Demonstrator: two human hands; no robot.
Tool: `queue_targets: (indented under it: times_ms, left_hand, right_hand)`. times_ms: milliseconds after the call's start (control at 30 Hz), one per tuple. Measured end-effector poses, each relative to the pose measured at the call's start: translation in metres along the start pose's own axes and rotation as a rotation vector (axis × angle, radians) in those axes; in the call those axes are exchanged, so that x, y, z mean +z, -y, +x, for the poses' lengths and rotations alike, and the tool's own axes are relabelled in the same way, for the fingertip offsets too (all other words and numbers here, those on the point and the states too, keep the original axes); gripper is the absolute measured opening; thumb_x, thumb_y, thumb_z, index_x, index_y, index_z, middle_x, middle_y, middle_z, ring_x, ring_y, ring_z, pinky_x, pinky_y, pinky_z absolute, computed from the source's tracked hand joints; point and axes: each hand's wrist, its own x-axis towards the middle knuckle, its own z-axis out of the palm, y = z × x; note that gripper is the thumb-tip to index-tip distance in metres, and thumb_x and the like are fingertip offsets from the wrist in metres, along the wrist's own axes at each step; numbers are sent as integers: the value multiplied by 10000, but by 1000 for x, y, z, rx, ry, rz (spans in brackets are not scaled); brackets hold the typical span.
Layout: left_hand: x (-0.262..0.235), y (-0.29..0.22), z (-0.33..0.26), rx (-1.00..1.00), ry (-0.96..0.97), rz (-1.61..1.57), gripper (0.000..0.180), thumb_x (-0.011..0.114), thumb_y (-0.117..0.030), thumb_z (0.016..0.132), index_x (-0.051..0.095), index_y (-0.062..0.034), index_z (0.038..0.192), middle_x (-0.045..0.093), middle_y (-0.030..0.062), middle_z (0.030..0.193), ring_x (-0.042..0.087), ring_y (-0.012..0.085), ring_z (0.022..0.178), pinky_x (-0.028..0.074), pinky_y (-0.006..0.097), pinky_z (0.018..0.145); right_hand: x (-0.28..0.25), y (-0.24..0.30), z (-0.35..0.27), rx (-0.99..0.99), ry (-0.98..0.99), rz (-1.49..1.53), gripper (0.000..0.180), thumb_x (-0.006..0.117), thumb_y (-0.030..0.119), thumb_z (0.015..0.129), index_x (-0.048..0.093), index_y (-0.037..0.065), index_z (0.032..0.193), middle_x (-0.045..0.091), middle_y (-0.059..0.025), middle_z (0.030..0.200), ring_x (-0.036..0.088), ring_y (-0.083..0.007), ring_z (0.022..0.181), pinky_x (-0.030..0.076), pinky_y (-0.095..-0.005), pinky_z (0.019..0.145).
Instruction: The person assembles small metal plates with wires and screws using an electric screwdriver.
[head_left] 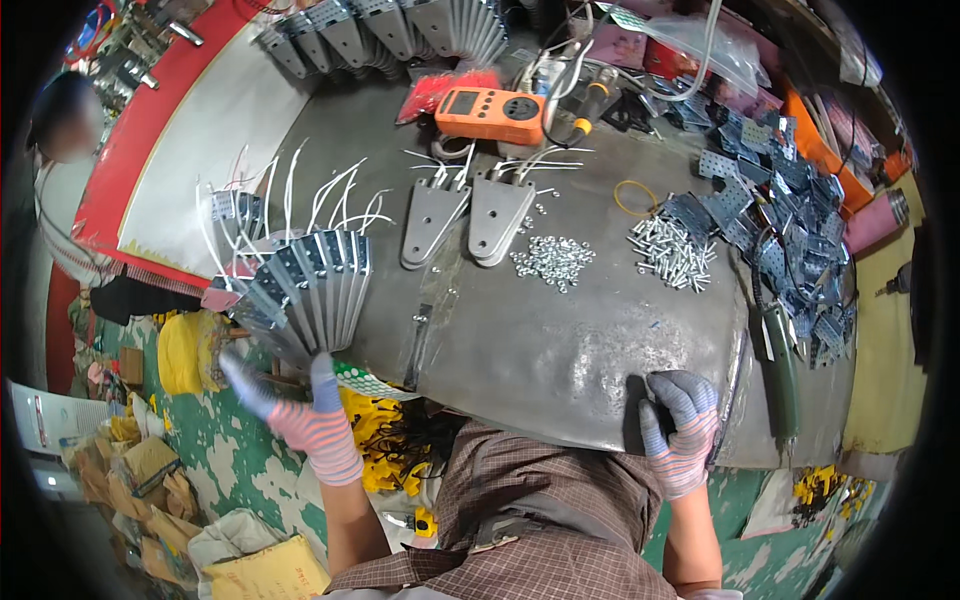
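Item: fanned stack of grey perforated metal plates with white wires, at the worktop's left edge, clasped from below in my left hand. Right hand: released, resting flat on the worktop's near edge. Step, as I judge: gathering the stack; next needs a steady lift.

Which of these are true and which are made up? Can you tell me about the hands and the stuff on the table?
1. The left hand holds a fanned stack of metal plates. True.
2. The right hand holds a screwdriver. False: it rests on the table edge.
3. An orange meter sits at the far side. True.
4. The screws lie in a bowl. False: they lie loose on the table.
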Motion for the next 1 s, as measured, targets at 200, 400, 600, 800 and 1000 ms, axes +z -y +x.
queue_targets:
  times_ms: [200, 400, 600, 800, 1000]
  left_hand:
    - [42, -92, 14, 364, 294, -344, 385, 699, -242, 814, 560, -31, 1105, 621, 145, 1023, 586, 323, 943, 447, 449, 863]
    - [137, -136, 21, 378, 717, 315, 499, 624, -455, 828, 588, -33, 1091, 638, 175, 1037, 612, 349, 960, 477, 441, 831]
    - [159, -121, 27, 250, 741, 115, 415, 659, -360, 803, 569, -34, 1044, 639, 144, 987, 606, 344, 907, 474, 439, 800]
    - [104, -115, -6, 104, 383, -631, 445, 701, -97, 814, 493, -28, 1201, 562, 90, 1028, 562, 262, 889, 460, 362, 878]
    - [36, -132, -40, -1235, 1217, -1567, 526, 664, -72, 792, 483, -84, 1286, 595, 79, 1066, 591, 178, 822, 526, 327, 697]
  right_hand:
    - [-1, -1, -1, -28, -37, -32, 265, 698, 94, 701, 646, 83, 961, 625, -92, 939, 586, -292, 888, 448, -409, 806]
    - [-5, -3, -3, -10, -41, -15, 234, 695, 111, 727, 649, 99, 957, 626, -63, 936, 589, -267, 879, 441, -399, 814]
    - [-5, -5, -1, 18, -11, 31, 214, 679, 195, 771, 673, 129, 974, 630, -50, 931, 580, -248, 896, 429, -387, 824]
    - [-27, -47, 49, 221, -124, 138, 226, 635, 197, 826, 650, 43, 990, 626, -158, 922, 597, -337, 859, 480, -404, 769]
    - [-8, -112, 138, 192, -176, -572, 234, 689, 203, 754, 672, 157, 983, 628, -93, 939, 592, -314, 917, 486, -428, 788]
